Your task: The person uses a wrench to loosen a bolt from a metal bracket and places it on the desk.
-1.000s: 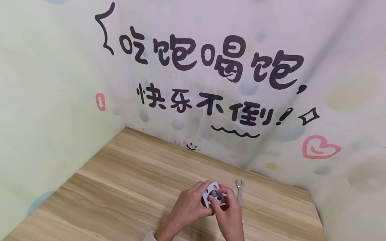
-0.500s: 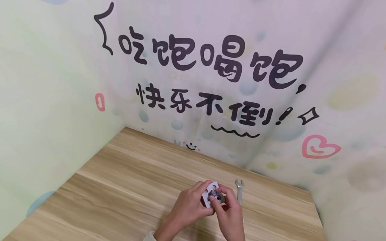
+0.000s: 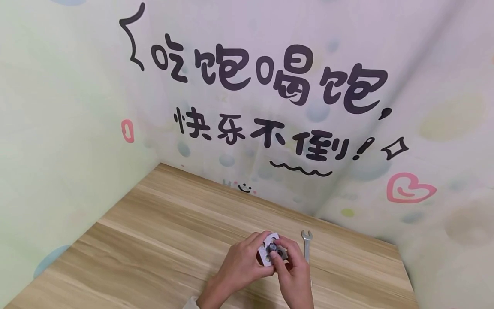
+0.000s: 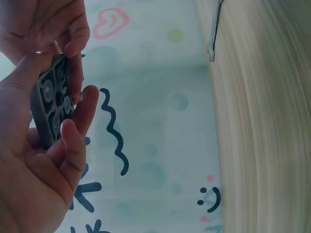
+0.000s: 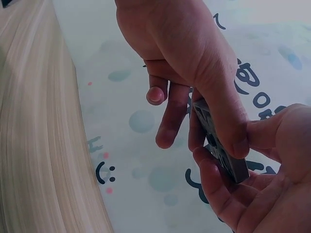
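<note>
My left hand (image 3: 245, 257) grips the metal block (image 3: 264, 256) above the worktop (image 3: 154, 240), short of its back edge. My right fingers (image 3: 292, 249) pinch the dark knob (image 3: 272, 246). Probably the twisting bit; next needs steady holding.

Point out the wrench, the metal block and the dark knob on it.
Wrench (image 3: 306, 249): head view, on the shank below its open end.
Metal block (image 4: 52, 103): left wrist view, on its broad face, near the middle.
Dark knob (image 3: 272, 247): head view, on its top.
</note>
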The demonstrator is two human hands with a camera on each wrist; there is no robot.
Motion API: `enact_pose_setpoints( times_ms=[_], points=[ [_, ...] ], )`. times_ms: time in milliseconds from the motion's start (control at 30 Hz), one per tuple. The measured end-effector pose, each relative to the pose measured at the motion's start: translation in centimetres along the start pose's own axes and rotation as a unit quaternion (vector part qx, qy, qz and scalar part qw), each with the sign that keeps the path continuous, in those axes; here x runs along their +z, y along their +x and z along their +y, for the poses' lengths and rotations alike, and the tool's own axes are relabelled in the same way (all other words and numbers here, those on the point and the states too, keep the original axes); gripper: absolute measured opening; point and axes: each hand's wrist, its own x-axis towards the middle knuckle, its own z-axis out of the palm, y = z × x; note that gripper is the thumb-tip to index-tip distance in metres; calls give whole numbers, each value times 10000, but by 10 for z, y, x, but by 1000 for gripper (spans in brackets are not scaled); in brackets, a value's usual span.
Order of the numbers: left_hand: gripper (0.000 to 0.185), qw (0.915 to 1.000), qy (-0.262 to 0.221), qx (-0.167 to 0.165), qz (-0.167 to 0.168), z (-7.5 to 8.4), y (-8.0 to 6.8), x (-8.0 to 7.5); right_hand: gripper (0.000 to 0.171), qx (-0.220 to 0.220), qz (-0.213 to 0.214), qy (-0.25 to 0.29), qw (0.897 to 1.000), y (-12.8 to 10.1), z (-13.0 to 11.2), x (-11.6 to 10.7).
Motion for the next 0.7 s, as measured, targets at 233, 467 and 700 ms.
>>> enact_pose_setpoints(
  times_ms=[233, 467, 700],
  points=[
    [70, 10000, 35, 15, 3, 1, 0, 0, 27, -5, -26, 16, 10000, 0, 1, -2],
    [68, 10000, 16, 26, 20, 1, 1, 0, 28, -78, -55, 92, 9999, 0, 1, -3],
    [67, 9999, -16, -48, -109, 2, 1, 0, 28, -48, -146, 51, 9999, 0, 2, -4]
  ],
)
